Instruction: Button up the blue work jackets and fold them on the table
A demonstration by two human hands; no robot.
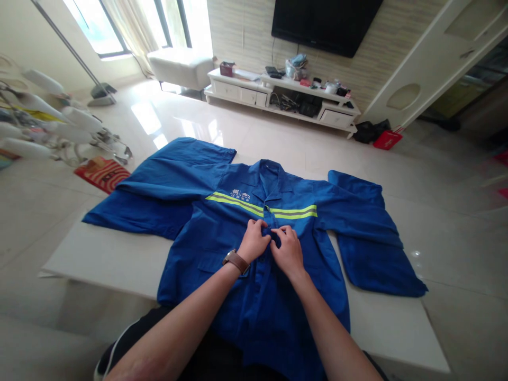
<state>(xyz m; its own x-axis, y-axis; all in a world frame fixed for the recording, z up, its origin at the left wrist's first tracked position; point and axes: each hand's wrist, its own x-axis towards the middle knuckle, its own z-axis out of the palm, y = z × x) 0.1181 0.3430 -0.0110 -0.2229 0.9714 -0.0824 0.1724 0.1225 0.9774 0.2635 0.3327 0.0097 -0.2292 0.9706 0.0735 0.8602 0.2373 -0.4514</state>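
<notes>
While left hand [255, 241] and right hand [287, 250] pinch its placket [261, 275], reflective stripe [293, 213] just beyond, the work jacket [222, 238] seems soft, best held there.

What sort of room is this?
Probably a living room in a home: a wall-mounted television, a low white cabinet beneath it, and a cushioned bench near the curtained window suggest so.
</notes>
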